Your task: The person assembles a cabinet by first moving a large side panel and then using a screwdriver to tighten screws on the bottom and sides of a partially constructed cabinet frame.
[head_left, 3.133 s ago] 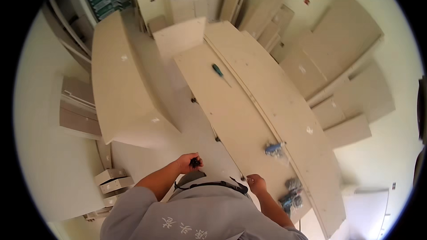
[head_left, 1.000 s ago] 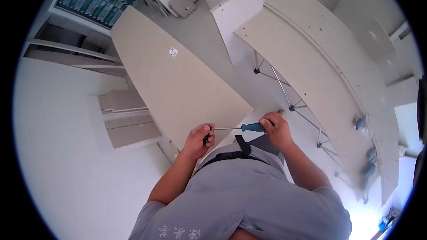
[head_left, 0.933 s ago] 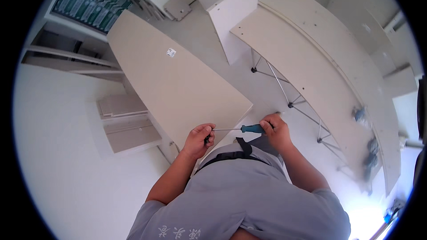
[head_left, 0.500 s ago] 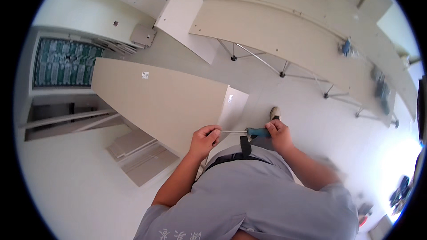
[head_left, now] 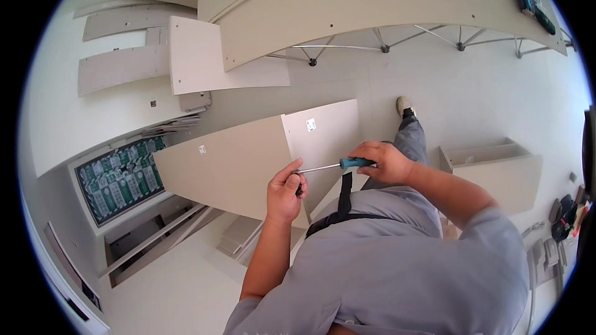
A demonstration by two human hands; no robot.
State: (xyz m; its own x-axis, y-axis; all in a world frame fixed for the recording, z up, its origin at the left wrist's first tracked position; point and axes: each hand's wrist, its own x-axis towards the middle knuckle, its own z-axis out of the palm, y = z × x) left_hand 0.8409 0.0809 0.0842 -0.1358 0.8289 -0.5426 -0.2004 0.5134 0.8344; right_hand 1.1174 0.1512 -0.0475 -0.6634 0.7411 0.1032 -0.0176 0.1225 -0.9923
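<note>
My right hand (head_left: 388, 162) is closed around the teal handle of a screwdriver (head_left: 352, 163). The metal shaft runs leftward to my left hand (head_left: 284, 197), whose fingers are curled around a small black part (head_left: 299, 190) at the shaft's tip; the exact kind of this part is hard to make out. Both hands are in front of my waist, over the near end of a beige cabinet (head_left: 230, 164) with a pale end panel (head_left: 323, 130) carrying a white label. Neither hand touches the cabinet visibly.
Long beige boards (head_left: 372, 9) lie across folding metal trestles (head_left: 385, 48) at the far side, with tools (head_left: 528, 0) at their right. A small open cabinet (head_left: 496, 177) stands at right. Flat panels (head_left: 124, 69) and a green-patterned stack (head_left: 127, 180) are at left.
My view has swung, and the small cabinet at right has come into view. The screwdriver stays in my right hand; its shaft now tilts, and a black part shows beneath my left fingers.
</note>
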